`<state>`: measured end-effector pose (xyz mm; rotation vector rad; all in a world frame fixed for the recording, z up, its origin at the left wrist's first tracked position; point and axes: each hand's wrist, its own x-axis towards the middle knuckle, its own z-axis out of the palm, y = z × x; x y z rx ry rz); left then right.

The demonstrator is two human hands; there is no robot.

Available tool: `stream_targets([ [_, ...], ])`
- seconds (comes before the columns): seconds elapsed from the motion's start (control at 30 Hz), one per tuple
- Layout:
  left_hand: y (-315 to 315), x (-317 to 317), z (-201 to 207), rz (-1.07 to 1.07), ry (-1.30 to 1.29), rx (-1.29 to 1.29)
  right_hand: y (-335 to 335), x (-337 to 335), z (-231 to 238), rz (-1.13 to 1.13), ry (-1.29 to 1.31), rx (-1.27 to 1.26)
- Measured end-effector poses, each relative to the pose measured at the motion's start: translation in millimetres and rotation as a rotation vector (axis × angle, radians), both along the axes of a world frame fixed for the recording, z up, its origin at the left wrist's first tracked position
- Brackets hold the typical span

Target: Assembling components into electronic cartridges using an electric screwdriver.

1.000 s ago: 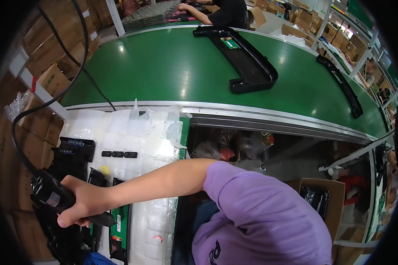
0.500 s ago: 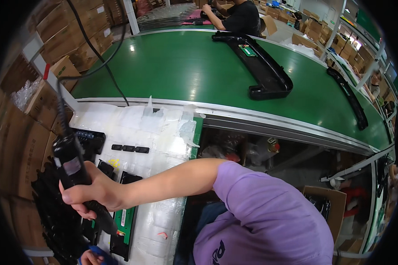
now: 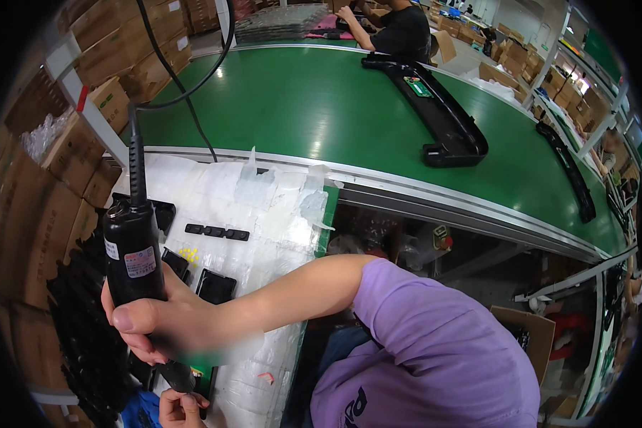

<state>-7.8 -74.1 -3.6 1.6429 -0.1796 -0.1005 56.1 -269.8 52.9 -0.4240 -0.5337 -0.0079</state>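
Observation:
My right hand [image 3: 160, 317] is wrapped round a black electric screwdriver [image 3: 130, 250], which stands almost upright with its cord rising from the top. Its dark lower end [image 3: 177, 376] points down at a black housing with a green circuit board [image 3: 208, 359], partly hidden by my right hand and wrist. At the lower edge, my left hand [image 3: 182, 410] has thumb and fingertips pinched together right by the screwdriver's tip. Whatever the pinch holds is too small to make out. Beside the work lie small yellow pieces [image 3: 188, 255] and a black strip of joined blocks [image 3: 217, 232].
Dark parts [image 3: 85, 321] are heaped left of the white-covered bench [image 3: 264, 207]. Beyond it runs a green conveyor [image 3: 285, 107] carrying a long black curved housing [image 3: 442, 114] and a slimmer one [image 3: 567, 171]. Cartons [image 3: 50, 235] stack at left; a person [image 3: 399, 32] works across.
My right hand has brought the screwdriver slightly right and more upright. My left hand has come up and right to the screwdriver's tip. The whole view has shifted a little.

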Motion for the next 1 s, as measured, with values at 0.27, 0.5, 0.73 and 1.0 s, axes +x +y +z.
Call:
stream_targets([
  [0.27, 1.8, 0.7, -2.3, -0.016, -0.014, 0.027, 0.6, 1.8, -3.4, 0.020, -0.024, 0.021],
  [0.5, 3.7, -1.7, -6.1, -0.013, 0.020, -0.017, 1.0, -0.2, -1.9, 0.023, -0.023, 0.015],
  [0.73, -10.7, -0.2, -19.0, 0.066, -0.104, 0.037, -5.2, 8.5, -5.1, 0.158, 0.084, 0.098],
  [1.0, -20.3, 12.7, 7.9, -0.018, -0.687, 0.903, -41.7, 13.3, 24.6, -0.019, -0.198, -0.750],
])
